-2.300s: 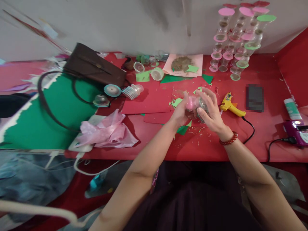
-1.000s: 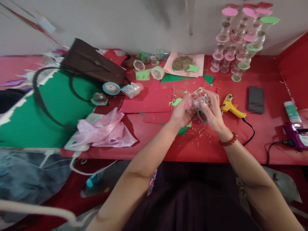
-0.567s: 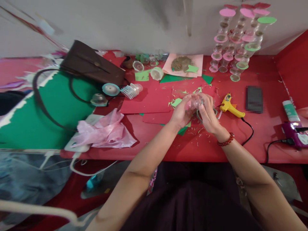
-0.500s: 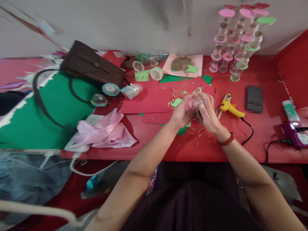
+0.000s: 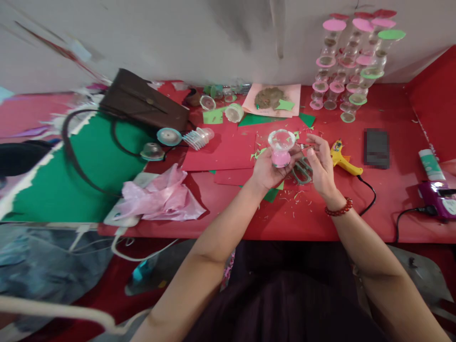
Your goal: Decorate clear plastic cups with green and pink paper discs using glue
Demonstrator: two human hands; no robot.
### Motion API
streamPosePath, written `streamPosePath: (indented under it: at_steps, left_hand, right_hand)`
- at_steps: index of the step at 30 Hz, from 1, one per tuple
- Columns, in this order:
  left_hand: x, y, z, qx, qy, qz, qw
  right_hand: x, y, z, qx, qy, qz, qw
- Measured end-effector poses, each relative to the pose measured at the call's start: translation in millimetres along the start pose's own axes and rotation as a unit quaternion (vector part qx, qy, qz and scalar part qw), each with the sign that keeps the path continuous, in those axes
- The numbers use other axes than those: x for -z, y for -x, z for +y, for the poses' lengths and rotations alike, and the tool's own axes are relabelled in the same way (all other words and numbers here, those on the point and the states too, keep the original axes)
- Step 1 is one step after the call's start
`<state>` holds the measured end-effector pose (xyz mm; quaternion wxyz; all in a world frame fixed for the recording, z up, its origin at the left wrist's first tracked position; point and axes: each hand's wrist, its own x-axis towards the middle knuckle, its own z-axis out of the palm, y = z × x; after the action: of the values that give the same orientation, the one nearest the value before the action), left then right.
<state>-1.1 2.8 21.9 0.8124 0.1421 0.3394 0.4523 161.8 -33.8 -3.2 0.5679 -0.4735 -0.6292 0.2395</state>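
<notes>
A clear plastic hourglass-shaped piece (image 5: 281,140) with a pink disc at its lower end stands upright in my left hand (image 5: 266,171). The palm faces up and the fingers curl round the piece's base. Just to the right, my right hand (image 5: 321,166) is raised with its thumb and fingers apart, touching nothing that I can make out; a red bead bracelet circles that wrist. Grey-green scissors (image 5: 302,171) lie on the table between the hands, partly covered by the left fingers.
A yellow glue gun (image 5: 345,164) with its cord lies at right, beside a dark blurred rectangle (image 5: 376,148). Stacked hourglass pieces (image 5: 337,86) stand at the back right. Sand (image 5: 269,97) sits on pink paper. At left are nested clear cups (image 5: 197,137), a brown bag (image 5: 142,99) and pink plastic (image 5: 160,194).
My hands have parted. The right hand has moved off the clear piece to the right, leaving the piece upright in my left hand. The scissors show more now.
</notes>
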Motion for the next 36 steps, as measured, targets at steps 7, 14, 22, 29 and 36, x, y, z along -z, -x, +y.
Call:
streamPosePath:
  at_steps: [7,14,22,29,36]
  left_hand:
    - [6.2,-6,-9,0.013,-0.018,-0.019,1.000]
    - [-1.3,-6,-17,0.029,-0.058,-0.005,0.998]
    - [0.4,24,4,-0.399,-0.220,-0.002,0.890]
    - [5.1,19,3,-0.337,-0.202,0.001,0.920]
    - [1.4,15,2,-0.318,-0.190,0.011,0.929]
  right_hand:
    - [-10,2,0,0.051,0.056,-0.099,0.992]
    - [-13,1,-5,0.035,0.092,-0.109,0.989]
    - [-6,-4,0,-0.028,0.106,-0.074,0.991]
    - [-10,-1,3,-0.034,0.094,-0.053,0.994]
    - [-9,-1,4,-0.019,0.098,-0.044,0.994]
